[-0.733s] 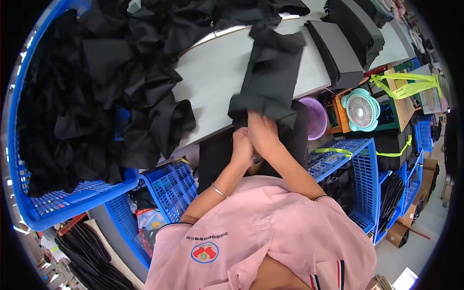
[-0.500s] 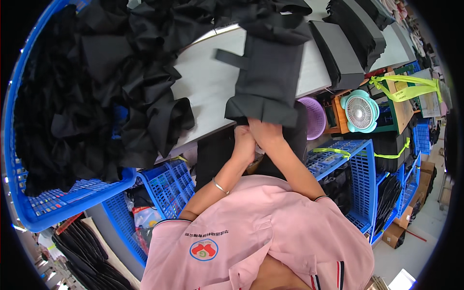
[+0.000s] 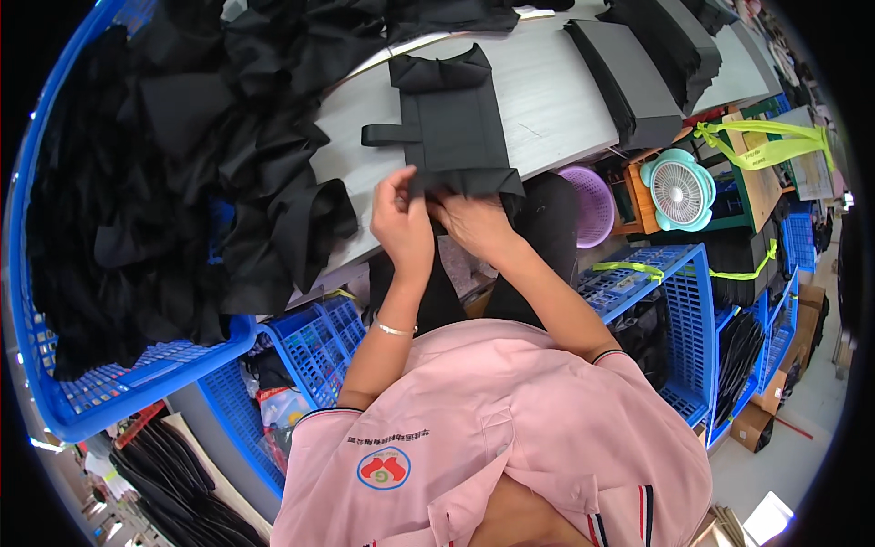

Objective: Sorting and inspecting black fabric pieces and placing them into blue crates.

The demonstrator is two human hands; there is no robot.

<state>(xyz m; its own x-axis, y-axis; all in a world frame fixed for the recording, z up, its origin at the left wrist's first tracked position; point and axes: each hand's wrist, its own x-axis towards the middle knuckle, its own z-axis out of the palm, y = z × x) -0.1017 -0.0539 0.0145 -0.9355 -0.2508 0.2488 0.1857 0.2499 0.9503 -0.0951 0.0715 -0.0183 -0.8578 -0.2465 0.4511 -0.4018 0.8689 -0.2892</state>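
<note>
The left hand (image 3: 401, 223) is closed in a pinch on the near edge of a black fabric piece (image 3: 456, 123); the right hand (image 3: 474, 223), just beside it and almost touching, grips the same edge with curled fingers, so both hands hold the cloth at the near rim of the grey table (image 3: 556, 109). A moment ago the piece hung crumpled and lifted above the hands; now it lies spread flat on the table, reaching away to the far side, a short strap (image 3: 383, 135) sticking out to the left; by the look of it, the smoothing is largely done and only the near hem remains in hand. To the left, a heap of loose black pieces (image 3: 182, 164) spills from a blue crate (image 3: 118, 401) onto the table; to the far right lies a neat stack of folded black pieces (image 3: 656, 64). Beyond the table's right edge sit a purple basket (image 3: 592, 205) and a teal fan (image 3: 679, 190), with blue crates (image 3: 674, 310) below.
</note>
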